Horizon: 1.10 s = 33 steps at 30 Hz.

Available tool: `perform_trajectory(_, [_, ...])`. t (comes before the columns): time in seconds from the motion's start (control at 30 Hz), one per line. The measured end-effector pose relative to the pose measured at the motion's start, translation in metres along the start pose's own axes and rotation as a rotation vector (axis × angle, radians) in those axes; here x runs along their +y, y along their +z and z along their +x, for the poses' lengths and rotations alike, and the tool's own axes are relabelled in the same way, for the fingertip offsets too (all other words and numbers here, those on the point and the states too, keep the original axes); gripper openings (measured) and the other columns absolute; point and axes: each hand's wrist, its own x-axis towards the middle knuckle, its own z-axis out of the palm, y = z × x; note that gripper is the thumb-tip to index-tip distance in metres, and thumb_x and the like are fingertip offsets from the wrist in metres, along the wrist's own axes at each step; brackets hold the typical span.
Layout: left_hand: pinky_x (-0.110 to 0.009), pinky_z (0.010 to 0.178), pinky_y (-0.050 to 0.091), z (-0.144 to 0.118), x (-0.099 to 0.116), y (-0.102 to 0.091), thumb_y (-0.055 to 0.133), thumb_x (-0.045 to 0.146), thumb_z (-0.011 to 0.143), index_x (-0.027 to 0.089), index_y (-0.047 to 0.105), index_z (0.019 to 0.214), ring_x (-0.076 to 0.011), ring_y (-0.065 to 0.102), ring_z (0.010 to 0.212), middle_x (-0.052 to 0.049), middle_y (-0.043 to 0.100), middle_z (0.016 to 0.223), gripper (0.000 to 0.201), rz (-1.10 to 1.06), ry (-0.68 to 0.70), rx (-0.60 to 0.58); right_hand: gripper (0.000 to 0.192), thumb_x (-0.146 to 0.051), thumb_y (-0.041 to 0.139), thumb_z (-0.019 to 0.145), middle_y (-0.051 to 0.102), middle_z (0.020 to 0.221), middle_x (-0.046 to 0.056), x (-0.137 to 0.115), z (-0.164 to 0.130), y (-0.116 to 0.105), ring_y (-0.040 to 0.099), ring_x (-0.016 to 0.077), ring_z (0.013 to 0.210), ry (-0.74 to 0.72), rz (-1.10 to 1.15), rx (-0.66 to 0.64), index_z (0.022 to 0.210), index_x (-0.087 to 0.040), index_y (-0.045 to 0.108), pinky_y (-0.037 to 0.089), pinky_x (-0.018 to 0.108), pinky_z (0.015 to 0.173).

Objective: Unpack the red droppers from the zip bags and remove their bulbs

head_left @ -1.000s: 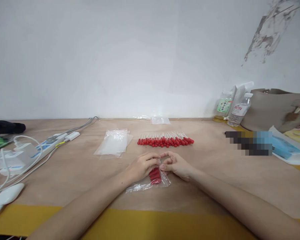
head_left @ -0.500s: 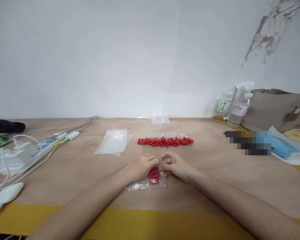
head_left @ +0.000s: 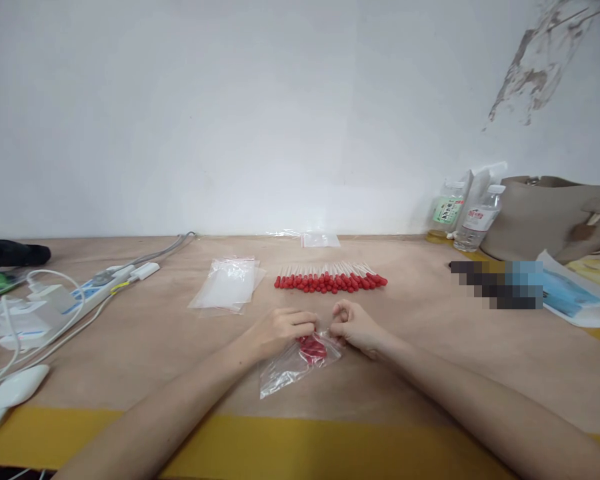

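Between my hands is a clear plastic zip bag (head_left: 285,377) with several red-tipped sticks (head_left: 313,350) inside. My left hand (head_left: 287,331) is closed on the bag's upper left edge, its fingers over the sticks' upper part. On the bag's right edge my right hand (head_left: 355,330) pinches the plastic with thumb and fingers. Just beyond my hands lies a row of red-tipped, pale-stemmed sticks (head_left: 330,283), their red ends towards me. A stack of flat clear zip bags (head_left: 227,285) lies to the left of the row.
Another flat bag (head_left: 321,241) lies by the wall. At left are a power strip (head_left: 95,287), white cables and chargers (head_left: 35,321). On the right stand two bottles (head_left: 480,219), a grey-brown handbag (head_left: 545,217) and a blue packet (head_left: 575,290).
The bag has turned, its lower left corner swinging towards me. My right hand has shifted slightly right and up; the left hand stays nearly in place.
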Motion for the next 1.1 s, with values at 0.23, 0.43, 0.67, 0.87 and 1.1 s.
perform_trajectory(0.23, [-0.03, 0.09, 0.042, -0.002, 0.004, -0.003, 0.038, 0.022, 0.088, 0.022, 0.045, 0.117, -0.0167, 0.051, 0.107, -0.007, 0.05, 0.121, 0.03, -0.201, -0.269, 0.156, 0.011, -0.01, 0.049, 0.055, 0.054, 0.053, -0.003, 0.009, 0.008, -0.011, 0.044, 0.0081, 0.047, -0.259, -0.213, -0.01, 0.062, -0.017, 0.056, 0.033, 0.02, 0.045])
perform_trajectory(0.43, [-0.043, 0.089, 0.041, -0.011, 0.036, -0.008, 0.058, 0.042, 0.075, 0.02, 0.023, 0.133, -0.0292, 0.045, 0.113, -0.014, 0.043, 0.129, 0.072, -0.357, -0.527, 0.019, 0.02, -0.02, 0.055, 0.065, 0.057, 0.063, 0.001, 0.005, 0.006, -0.026, 0.047, 0.0136, 0.063, -0.48, -0.554, -0.021, 0.076, -0.02, 0.071, 0.036, 0.022, 0.056])
perform_trajectory(0.67, [-0.042, 0.092, 0.039, -0.011, 0.032, 0.004, 0.057, 0.031, 0.076, 0.02, 0.03, 0.128, -0.0246, 0.046, 0.11, -0.011, 0.048, 0.123, 0.06, -0.429, -0.508, 0.077, 0.035, -0.032, 0.07, 0.057, 0.037, 0.047, -0.008, -0.006, -0.001, -0.037, 0.026, 0.0049, 0.044, -0.265, -0.492, -0.351, 0.089, -0.018, 0.066, 0.019, 0.018, 0.042])
perform_trajectory(0.87, [-0.04, 0.093, 0.04, -0.012, 0.021, 0.01, 0.062, 0.03, 0.072, 0.02, 0.037, 0.122, -0.022, 0.049, 0.108, -0.009, 0.051, 0.118, 0.057, -0.566, -0.501, 0.169, 0.049, -0.026, 0.075, 0.048, 0.053, 0.062, -0.005, -0.004, -0.003, -0.031, 0.041, 0.0069, 0.052, -0.264, -0.281, -0.337, 0.095, -0.016, 0.062, 0.033, 0.018, 0.048])
perform_trajectory(1.1, [-0.038, 0.093, 0.04, -0.013, 0.015, 0.016, 0.068, 0.026, 0.067, 0.019, 0.038, 0.122, -0.0214, 0.05, 0.108, -0.009, 0.05, 0.12, 0.063, -0.729, -0.548, 0.163, 0.035, -0.026, 0.066, 0.062, 0.056, 0.065, -0.003, -0.006, -0.003, -0.026, 0.047, 0.0091, 0.056, -0.288, -0.317, -0.333, 0.095, -0.015, 0.061, 0.039, 0.02, 0.053])
